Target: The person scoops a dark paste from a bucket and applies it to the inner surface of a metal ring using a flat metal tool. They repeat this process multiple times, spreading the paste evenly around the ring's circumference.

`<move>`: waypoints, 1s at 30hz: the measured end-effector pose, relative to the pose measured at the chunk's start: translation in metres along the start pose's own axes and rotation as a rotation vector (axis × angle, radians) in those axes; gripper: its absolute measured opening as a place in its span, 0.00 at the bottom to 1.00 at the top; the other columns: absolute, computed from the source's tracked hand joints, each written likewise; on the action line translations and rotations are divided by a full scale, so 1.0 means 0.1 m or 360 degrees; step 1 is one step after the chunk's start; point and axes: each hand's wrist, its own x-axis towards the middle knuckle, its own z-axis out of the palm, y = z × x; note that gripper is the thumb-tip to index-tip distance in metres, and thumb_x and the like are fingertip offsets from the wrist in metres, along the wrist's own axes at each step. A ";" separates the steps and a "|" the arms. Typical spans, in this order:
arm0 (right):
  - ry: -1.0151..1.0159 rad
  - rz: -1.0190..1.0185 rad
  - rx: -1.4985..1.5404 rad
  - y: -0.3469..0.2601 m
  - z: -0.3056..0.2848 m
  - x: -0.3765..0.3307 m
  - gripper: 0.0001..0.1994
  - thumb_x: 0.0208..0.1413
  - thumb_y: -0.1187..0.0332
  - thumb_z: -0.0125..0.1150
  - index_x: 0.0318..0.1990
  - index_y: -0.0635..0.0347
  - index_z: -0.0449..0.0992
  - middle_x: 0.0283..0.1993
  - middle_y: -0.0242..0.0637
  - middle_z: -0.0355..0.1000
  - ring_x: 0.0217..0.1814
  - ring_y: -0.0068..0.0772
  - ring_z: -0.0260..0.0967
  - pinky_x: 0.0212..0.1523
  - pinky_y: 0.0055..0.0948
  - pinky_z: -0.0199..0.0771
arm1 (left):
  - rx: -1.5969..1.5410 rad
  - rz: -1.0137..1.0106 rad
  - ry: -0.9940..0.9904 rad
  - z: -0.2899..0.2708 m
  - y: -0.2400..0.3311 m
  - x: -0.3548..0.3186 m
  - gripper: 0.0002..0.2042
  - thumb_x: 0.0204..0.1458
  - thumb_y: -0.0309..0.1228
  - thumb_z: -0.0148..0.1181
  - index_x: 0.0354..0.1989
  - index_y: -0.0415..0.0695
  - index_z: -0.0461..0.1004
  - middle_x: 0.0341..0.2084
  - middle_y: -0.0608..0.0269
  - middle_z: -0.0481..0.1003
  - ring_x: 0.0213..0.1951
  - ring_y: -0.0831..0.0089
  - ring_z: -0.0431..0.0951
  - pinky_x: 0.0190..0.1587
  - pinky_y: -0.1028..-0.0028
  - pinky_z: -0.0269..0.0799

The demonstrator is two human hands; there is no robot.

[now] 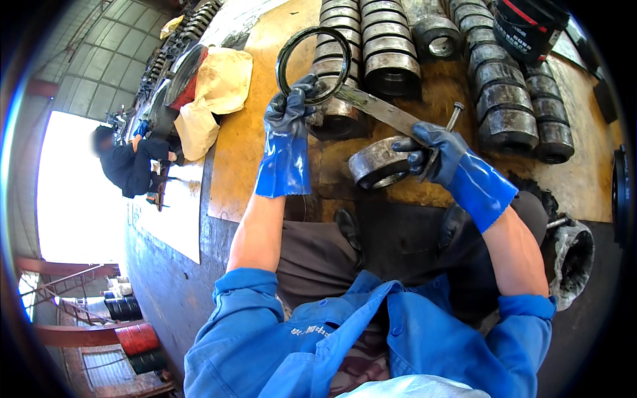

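Note:
My left hand (pixel 286 126), in a blue rubber glove with dark stains, is closed on the lower edge of a thin black ring (pixel 346 58) held up in front of me. My right hand (pixel 443 156), gloved the same way, grips a flat metal strip (pixel 388 115). Its smeared far end reaches the ring's lower right side. A thin metal rod with a wider head (pixel 455 117) also sticks out of my right hand. Just below and left of that hand, a thick steel collar (pixel 369 163) rests on the brown sheet (pixel 232 159).
Rows of greasy steel collars (pixel 391 63) lie ahead, with more (pixel 504 126) to the right. A black bucket (pixel 527 33) stands far right. Brown paper (pixel 222 79) lies at the left. A plastic-lined container (pixel 576 259) is beside my right arm. Another person (pixel 126 166) sits far left.

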 end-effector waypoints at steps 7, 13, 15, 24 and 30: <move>0.0223 -0.0690 -0.0853 -0.11 -0.12 0.08 0.14 0.62 0.64 0.53 0.49 0.64 0.73 0.36 0.42 0.77 0.25 0.24 0.73 0.24 0.21 0.73 | 0.0241 -0.0235 -0.0196 -0.15 0.12 0.00 0.13 0.56 0.37 0.58 0.40 0.39 0.77 0.43 0.55 0.78 0.39 0.73 0.79 0.30 0.81 0.72; 0.0251 -0.1605 -0.1717 -0.02 -0.23 0.17 0.14 0.53 0.72 0.59 0.48 0.55 0.75 0.33 0.39 0.76 0.30 0.31 0.74 0.31 0.29 0.74 | 0.0551 -0.0469 -0.0410 -0.03 0.14 -0.08 0.15 0.56 0.39 0.59 0.40 0.39 0.77 0.35 0.59 0.80 0.30 0.79 0.77 0.27 0.83 0.67; 0.0252 -0.2040 -0.2386 -0.08 -0.10 0.05 0.23 0.43 0.75 0.61 0.51 0.46 0.73 0.33 0.40 0.75 0.33 0.43 0.73 0.33 0.38 0.74 | 0.0636 -0.0593 -0.0448 -0.05 0.14 -0.10 0.15 0.55 0.39 0.59 0.40 0.39 0.77 0.34 0.60 0.80 0.29 0.80 0.76 0.27 0.83 0.67; 0.0071 -0.1949 -0.3799 -0.02 0.07 -0.03 0.23 0.53 0.64 0.53 0.58 0.48 0.66 0.33 0.33 0.72 0.32 0.32 0.74 0.28 0.37 0.68 | 0.0803 -0.0805 -0.0487 -0.10 0.19 -0.20 0.15 0.55 0.40 0.60 0.40 0.39 0.78 0.29 0.63 0.80 0.24 0.83 0.72 0.25 0.83 0.64; -0.0129 -0.1967 -0.3801 -0.04 0.13 -0.04 0.19 0.51 0.64 0.55 0.53 0.48 0.71 0.32 0.34 0.70 0.29 0.32 0.73 0.25 0.37 0.68 | 0.1135 -0.0698 -0.0689 -0.33 0.06 -0.14 0.14 0.54 0.40 0.61 0.39 0.40 0.79 0.27 0.66 0.80 0.22 0.85 0.68 0.24 0.83 0.62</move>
